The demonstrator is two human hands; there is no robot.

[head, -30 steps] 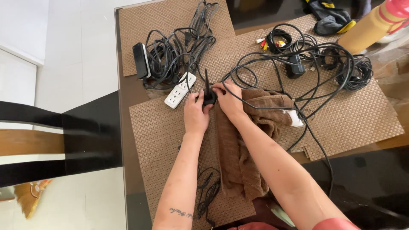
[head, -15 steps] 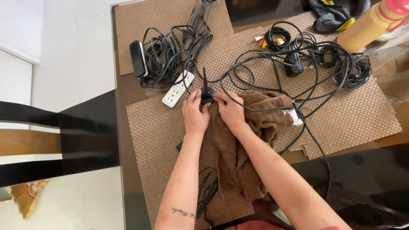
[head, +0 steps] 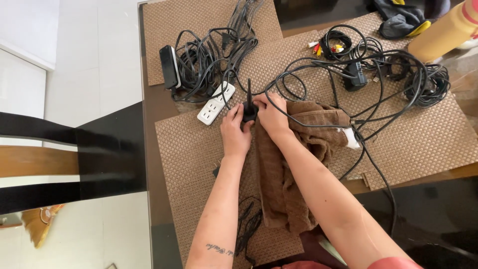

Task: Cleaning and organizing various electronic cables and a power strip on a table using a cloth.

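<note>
Both hands pinched on a black plug over the mats

We see the left hand (head: pixel 235 133) and right hand (head: pixel 271 115) closed together on the plug (head: pixel 248 110), its cable running up toward 12 o'clock. A brown towel (head: pixel 286 174) lies under the right wrist, trailing to 6 o'clock. At 10 o'clock of the plug sits a white power strip (head: pixel 215 104), just beside the left fingers; tangled cables (head: pixel 358 69) spread from 12 to 3 o'clock over the mats (head: pixel 184 164)

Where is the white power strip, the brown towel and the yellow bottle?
white power strip (head: pixel 215 103), head view, on the middle of its socket face.
brown towel (head: pixel 279 184), head view, on the long part hanging toward the person.
yellow bottle (head: pixel 443 32), head view, on its side wall.
</note>
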